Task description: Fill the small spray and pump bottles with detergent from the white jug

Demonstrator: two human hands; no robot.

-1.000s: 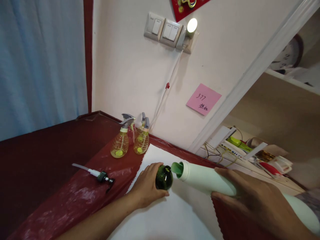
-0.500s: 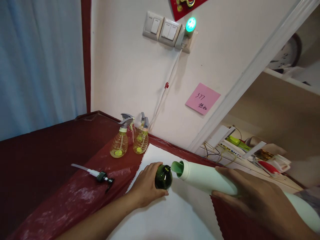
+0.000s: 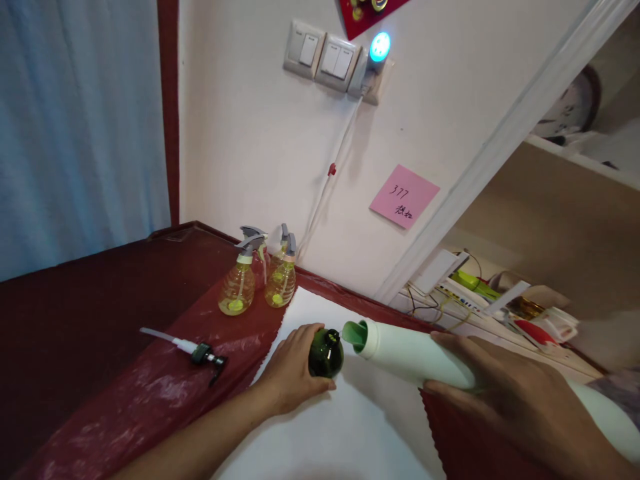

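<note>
My left hand (image 3: 295, 370) is wrapped round a dark green bottle (image 3: 326, 357) whose open neck faces up toward me. In my right hand (image 3: 520, 393) lies a long pale green bottle (image 3: 415, 353), tipped nearly flat. Its green spout (image 3: 355, 335) points left and sits right beside the dark bottle's mouth. Whether liquid runs between them is too small to tell. A black pump head (image 3: 203, 353) with a white tube rests on the red plastic cover, left of my left hand. White paper (image 3: 350, 427) spreads under both bottles.
Several spray bottles (image 3: 237, 287) with grey triggers stand against the wall. Above them a white cord (image 3: 320, 193) runs up to a socket with a glowing plug-in light (image 3: 380, 47). At the right are cluttered shelves (image 3: 500, 300), and a blue curtain (image 3: 80, 133) hangs at the left.
Both hands and bottles hold almost the same position, with the spout still at the dark bottle's mouth. The plug-in light has turned from green to blue. The view has shifted very slightly.
</note>
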